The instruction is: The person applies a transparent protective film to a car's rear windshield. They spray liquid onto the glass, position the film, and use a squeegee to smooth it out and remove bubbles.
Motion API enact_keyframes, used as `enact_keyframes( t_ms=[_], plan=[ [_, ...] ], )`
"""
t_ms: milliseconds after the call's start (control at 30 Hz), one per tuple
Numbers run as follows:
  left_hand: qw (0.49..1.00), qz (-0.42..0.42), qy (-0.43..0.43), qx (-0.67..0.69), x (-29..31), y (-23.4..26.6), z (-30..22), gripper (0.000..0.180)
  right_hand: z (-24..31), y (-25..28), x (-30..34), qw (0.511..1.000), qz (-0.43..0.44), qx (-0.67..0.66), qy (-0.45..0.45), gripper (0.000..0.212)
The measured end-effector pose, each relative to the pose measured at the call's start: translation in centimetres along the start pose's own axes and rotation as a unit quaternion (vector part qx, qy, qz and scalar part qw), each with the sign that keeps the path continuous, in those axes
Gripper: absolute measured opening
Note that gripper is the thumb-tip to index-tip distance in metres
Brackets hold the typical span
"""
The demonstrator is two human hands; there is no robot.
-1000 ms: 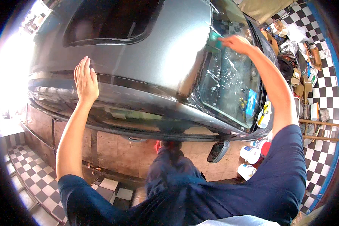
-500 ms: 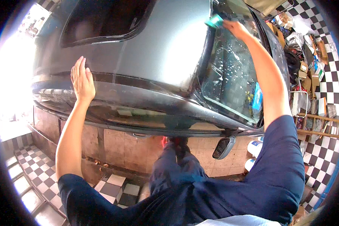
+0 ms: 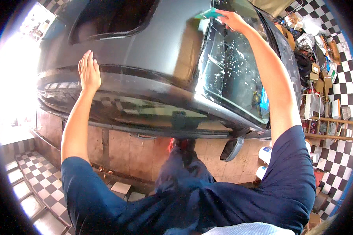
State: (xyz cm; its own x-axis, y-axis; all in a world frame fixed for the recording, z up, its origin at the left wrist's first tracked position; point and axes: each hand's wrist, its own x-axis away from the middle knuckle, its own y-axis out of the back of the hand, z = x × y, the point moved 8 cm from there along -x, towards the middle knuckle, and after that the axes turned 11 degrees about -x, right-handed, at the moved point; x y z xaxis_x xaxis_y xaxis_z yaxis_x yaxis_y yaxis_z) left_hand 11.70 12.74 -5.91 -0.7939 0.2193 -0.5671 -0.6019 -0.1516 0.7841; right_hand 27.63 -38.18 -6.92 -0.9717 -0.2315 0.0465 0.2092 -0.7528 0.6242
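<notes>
Green scraper (image 3: pixel 206 14) is pinched at its right end by the closed fingers of the right hand (image 3: pixel 232 20), at the seam between windshield (image 3: pixel 243 78) and roof (image 3: pixel 161 51); contact cannot be told. The left hand (image 3: pixel 90 72) is laid open at the roof's side edge, fingers straight, nothing gripped. Smoothing or wiping along the seam seems to be in hand; a firm pinch and even pressure would be called for next. The scraper's long axis is set roughly left-right, its free end pointed left over the roof.
</notes>
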Motion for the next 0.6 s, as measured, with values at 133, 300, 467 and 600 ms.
enact_keyframes(
  t_ms=[133,300,467,600],
  plan=[
    [1.000,-0.011,0.006,-0.007,-0.2,-0.2,-0.2,0.038,-2.1,-2.5,4.6,0.988,-0.023,0.129,0.079,0.038],
    [0.993,-0.008,0.007,-0.114,-0.1,1.1,-0.8,0.039,-8.8,-1.7,20.5,0.996,-0.020,0.090,-0.012,0.048],
    [0.984,-0.054,0.120,-0.122,-0.2,3.4,-1.8,0.041,-11.9,-4.6,32.8,0.927,-0.246,-0.128,-0.252,0.030],
    [0.943,-0.185,0.233,0.149,4.3,9.1,-6.3,0.036,-10.3,-13.4,34.5,0.833,-0.365,-0.385,-0.157,0.029]
  ],
)
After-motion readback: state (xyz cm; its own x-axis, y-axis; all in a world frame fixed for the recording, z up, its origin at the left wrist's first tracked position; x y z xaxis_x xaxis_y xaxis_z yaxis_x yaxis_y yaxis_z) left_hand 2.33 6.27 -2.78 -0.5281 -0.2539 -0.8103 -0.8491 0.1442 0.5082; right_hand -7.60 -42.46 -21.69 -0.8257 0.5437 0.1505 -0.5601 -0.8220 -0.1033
